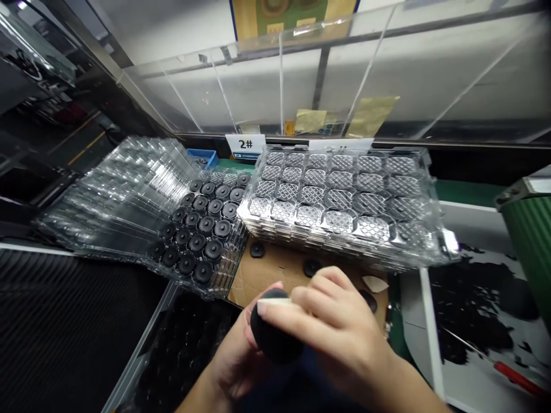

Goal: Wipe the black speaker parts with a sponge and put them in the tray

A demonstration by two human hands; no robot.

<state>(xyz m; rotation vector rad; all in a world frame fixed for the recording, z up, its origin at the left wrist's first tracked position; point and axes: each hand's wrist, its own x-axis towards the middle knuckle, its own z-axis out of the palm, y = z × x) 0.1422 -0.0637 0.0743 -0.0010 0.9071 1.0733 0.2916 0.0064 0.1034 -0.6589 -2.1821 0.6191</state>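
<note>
Near cardboard (pixel 262 278), left grip (pixel 236 357) clasps a black disc (pixel 275 344); right grip (pixel 344 327) partly hides it; its own hold I cannot tell.

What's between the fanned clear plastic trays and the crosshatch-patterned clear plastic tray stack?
In the head view, a clear plastic tray holding round black discs.

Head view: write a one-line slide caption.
Left hand holds a black disc while the right hand touches it, near stacked clear trays.
</note>
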